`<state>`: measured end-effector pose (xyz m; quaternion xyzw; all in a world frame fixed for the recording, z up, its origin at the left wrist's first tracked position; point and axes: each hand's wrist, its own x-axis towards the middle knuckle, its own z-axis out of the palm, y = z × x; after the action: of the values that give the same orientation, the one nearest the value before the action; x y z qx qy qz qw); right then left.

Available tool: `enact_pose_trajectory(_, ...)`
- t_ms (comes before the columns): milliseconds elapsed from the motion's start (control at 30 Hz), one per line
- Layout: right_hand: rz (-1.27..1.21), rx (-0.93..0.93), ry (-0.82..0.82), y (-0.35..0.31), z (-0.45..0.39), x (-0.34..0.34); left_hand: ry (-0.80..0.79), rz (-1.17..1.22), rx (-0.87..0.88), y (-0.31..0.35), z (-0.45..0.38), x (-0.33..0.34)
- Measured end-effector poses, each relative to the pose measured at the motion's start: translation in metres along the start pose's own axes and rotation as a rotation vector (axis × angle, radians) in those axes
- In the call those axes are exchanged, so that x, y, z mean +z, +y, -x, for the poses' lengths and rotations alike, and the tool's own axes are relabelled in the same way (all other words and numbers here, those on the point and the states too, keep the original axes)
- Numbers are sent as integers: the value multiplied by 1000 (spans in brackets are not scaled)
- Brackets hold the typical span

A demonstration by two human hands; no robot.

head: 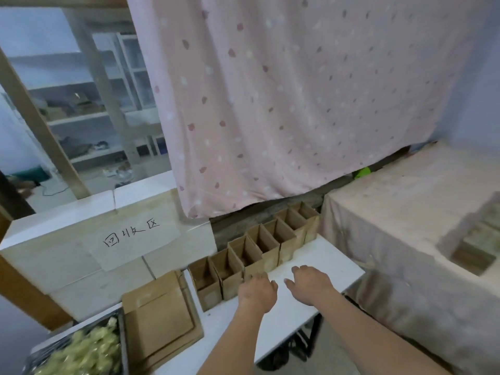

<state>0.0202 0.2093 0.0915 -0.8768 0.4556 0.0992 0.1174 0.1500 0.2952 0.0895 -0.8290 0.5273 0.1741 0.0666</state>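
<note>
We've got a row of bags, brown paper, approx. seven, standing open-mouthed side by side along the back edge of the white surface. Our left hand is right in front of the row, at about the third bag from the near end. Its fingers are loosely spread and hold nothing. Their tips are at the bag's front face, but we can't tell if they touch it. Our right hand hovers just right of that, in front of the row's middle, palm down over bare surface, fingers relaxed and wide, also w/ nothing in them.

Progress, as we judge it: the opening and lining-up looks done for these bags. They stand upright and square, and the insides we can see look empty, so any filling hasn't begun. Left of the row's near end lies a stack of flat bags, unopened, so more may be left to set up. Beyond that stack, further left of the row, a dark tray holds pale green-white pieces, probably the stuff to go in.

Behind the row's near end a paper sign is stuck on a white block. Above the row hangs a pink curtain. Right of the row's far end is a table under a cloth.
</note>
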Motion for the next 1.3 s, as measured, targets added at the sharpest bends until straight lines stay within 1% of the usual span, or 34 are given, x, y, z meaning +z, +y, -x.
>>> enact_pose_trajectory(133,-13,14,1,59,-12,-2,7,-17,-12,50,-27,2)
enact_pose_trajectory(267,-27,13,6,107,-23,-4,-29,-64,-16,89,-50,8)
enact_pose_trajectory(467,-62,29,-22,152,-34,-1,-66,-73,-25,130,-73,16)
enact_pose_trajectory(767,-110,45,-60,194,-87,-3,-109,-150,40,165,-133,11)
enact_pose_trajectory(933,-75,45,-63,215,-141,-21,-92,-104,30,181,-186,-6)
enact_pose_trajectory(1000,-54,37,-83,221,-166,-35,-88,-49,-1,183,-206,-17)
enact_pose_trajectory(1067,-41,22,-97,226,-192,-47,-64,-43,20,184,-229,-27)
enact_pose_trajectory(1233,-50,-35,-93,226,-247,-72,-38,-95,42,178,-280,-43)
enact_pose_trajectory(1300,-40,-60,-100,222,-268,-75,-57,-106,59,174,-302,-45)
